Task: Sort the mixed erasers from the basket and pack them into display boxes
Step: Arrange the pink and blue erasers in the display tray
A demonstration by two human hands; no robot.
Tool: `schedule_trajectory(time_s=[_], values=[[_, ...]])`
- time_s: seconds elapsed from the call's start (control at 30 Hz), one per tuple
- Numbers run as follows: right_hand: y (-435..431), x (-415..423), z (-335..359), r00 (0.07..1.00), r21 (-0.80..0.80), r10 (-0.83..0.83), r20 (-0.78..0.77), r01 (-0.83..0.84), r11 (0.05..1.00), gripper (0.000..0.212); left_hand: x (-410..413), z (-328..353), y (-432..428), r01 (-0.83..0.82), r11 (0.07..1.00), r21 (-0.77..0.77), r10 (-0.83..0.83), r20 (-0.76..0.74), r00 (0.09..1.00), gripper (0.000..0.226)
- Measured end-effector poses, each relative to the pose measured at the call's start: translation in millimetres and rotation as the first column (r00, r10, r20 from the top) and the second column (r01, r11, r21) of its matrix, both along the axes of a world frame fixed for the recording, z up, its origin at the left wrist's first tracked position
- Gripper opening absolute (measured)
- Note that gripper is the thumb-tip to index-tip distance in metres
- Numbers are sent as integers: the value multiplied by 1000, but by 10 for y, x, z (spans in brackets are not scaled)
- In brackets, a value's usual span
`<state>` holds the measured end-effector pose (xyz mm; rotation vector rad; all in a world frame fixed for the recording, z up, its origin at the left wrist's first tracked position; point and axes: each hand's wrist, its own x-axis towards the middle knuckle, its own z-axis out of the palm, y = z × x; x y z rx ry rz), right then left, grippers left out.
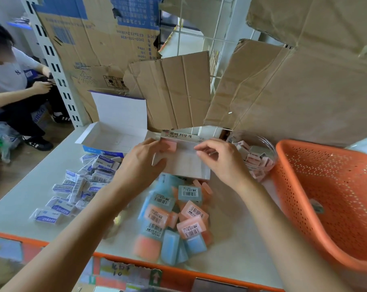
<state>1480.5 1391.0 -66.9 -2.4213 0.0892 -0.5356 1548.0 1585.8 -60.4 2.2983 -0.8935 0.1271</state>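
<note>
Pale tabletop (30, 178), holding: orange perforated plastic basket (325, 197), right; white cardboard display box (186, 163), centre; heap of pink and blue wrapped erasers (178, 211) just before it; left hand (140, 163) pinching pink eraser (170, 146) in the box's far-left corner, best seated flush against both walls; right hand (222, 161) at far wall, grip unclear.

Pale bench (26, 199), orange front edge. Left side: loose pile of white-and-blue erasers (79, 186). Front middle: heap of pink and blue erasers (174, 218), barcode labels up. Far left: open white box (113, 133), lid raised. Far middle: labelled box (186, 163). Far right: glass bowl (256, 157) of small pinkish erasers. Right edge: orange basket (330, 197), tilted.
</note>
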Motion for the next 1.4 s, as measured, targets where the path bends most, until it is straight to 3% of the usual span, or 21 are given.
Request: schedule_trajectory(time_s=[0.23, 0.4, 0.57, 0.83, 1.4], values=[[126, -481, -143, 998, 19, 37, 47, -38, 999, 13, -312, 87, 258, 243, 969, -51, -243, 11, 970, 16], [214, -638, -273, 988, -47, 57, 145, -50, 998, 28, -507, 41, 571, 288, 957, 26, -287, -33, 957, 16], [231, -649, -349, 974, -59, 73, 216, -62, 996, 20, -664, -130, 805, 307, 929, 205, -288, -116, 951, 20], [196, -634, -415, 970, -53, 84, 226, -74, 996, 16, -770, -180, 836, 198, 936, 293, -156, -161, 975, 25], [189, -630, -420, 969, -17, 81, 232, -79, 997, 17, -752, -214, 836, 194, 968, 159, -130, -346, 929, 35]])
